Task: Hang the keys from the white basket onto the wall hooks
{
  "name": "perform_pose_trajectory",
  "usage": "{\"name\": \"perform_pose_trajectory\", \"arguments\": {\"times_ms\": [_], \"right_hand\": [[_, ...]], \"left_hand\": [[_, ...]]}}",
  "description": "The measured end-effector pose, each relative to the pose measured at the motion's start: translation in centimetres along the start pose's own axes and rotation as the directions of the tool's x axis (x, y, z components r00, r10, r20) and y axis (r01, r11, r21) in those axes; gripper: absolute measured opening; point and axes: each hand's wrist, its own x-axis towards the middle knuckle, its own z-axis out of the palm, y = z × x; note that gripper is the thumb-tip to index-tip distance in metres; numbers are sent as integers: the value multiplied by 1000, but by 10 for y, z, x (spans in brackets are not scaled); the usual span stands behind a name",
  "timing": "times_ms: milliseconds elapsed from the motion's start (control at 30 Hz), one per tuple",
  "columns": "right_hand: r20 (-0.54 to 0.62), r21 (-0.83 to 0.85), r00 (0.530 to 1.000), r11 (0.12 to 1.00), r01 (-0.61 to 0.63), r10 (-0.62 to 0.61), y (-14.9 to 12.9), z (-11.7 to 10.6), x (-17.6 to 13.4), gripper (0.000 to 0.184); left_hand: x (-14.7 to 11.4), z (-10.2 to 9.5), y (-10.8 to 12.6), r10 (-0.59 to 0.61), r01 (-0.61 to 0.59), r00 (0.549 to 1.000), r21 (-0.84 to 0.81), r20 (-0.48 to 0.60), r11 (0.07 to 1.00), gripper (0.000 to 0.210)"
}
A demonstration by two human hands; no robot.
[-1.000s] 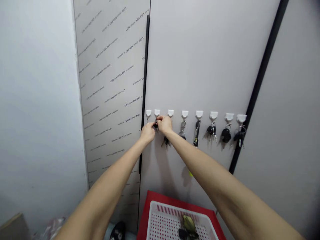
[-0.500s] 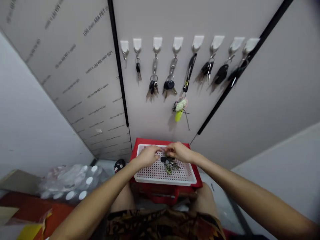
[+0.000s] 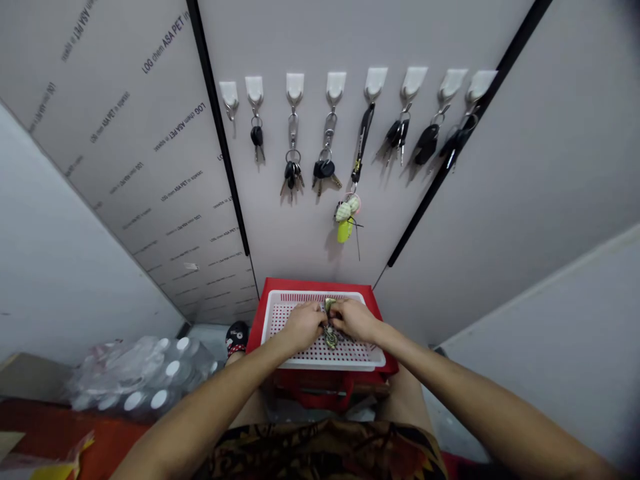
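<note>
Over a white perforated basket [image 3: 325, 365], my left hand [image 3: 304, 325] and my right hand [image 3: 357, 320] meet with fingers closed. Between them is a bunch of keys [image 3: 331, 340] with greenish, patterned pieces. A pale green piece [image 3: 330, 303] pokes up between the fingertips. My fingers cover part of the bunch, so its exact make-up is hidden. The basket rests on a red surface [image 3: 257, 327] in front of my knees.
White hooks [image 3: 336, 85] line the wall ahead, several bearing keys [image 3: 293, 175]. A black strap [image 3: 364, 137] with a yellow-green tag [image 3: 345, 231] hangs lowest. Wrapped bottles [image 3: 145, 380] stand at left, near a black shoe [image 3: 237, 337]. Panels rise on both sides.
My left hand has moved in to the bunch and its fingers have closed there. A pale green piece now shows above the fingertips. The whole view has shifted slightly.
</note>
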Motion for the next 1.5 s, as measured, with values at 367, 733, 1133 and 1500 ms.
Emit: {"name": "perform_pose_trajectory", "arguments": {"times_ms": [367,733,1133,1500], "right_hand": [[-158,590,987,804,66,36,-11,-30,5,23],[-187,887,982,432,164,12,-52,-62,29,16],[-321,812,944,537,231,79,-72,-114,59,15],[-639,471,765,827,307,79,-111,-197,123,12]], "left_hand": [[9,-54,-13,-243,139,968,-676,-62,724,14],[-3,-121,-13,-374,53,918,-891,-135,452,9],[-16,-171,-29,-393,-42,865,-825,-312,563,7],[10,-235,-54,-438,-170,621,-657,-650,735,12]]}}
